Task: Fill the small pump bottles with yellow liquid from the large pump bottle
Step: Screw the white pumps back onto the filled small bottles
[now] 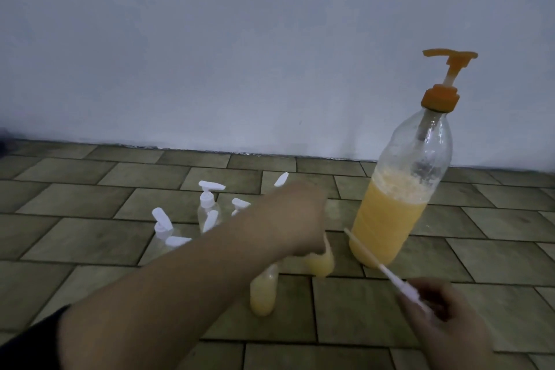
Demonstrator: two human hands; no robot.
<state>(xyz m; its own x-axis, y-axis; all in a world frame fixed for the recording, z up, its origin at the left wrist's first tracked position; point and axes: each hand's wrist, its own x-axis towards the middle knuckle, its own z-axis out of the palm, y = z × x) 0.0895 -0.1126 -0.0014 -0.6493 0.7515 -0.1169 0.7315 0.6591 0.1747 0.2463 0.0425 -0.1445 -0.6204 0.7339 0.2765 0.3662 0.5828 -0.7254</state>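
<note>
The large clear pump bottle (393, 213), half full of yellow liquid with an orange pump head, stands on the tiled floor at the right. My left hand (300, 219) reaches across and grips the top of a small bottle (321, 261) filled with yellow liquid, just left of the large one. A second filled small bottle (264, 294) stands nearer me, with no pump on it. My right hand (444, 309) holds a white pump head with its dip tube (378, 261) pointing up-left. Several small clear bottles with white pumps (207, 210) cluster behind my left forearm, partly hidden.
A pale wall (240, 54) rises close behind the bottles. The brown tiled floor (90, 234) spreads left and toward me.
</note>
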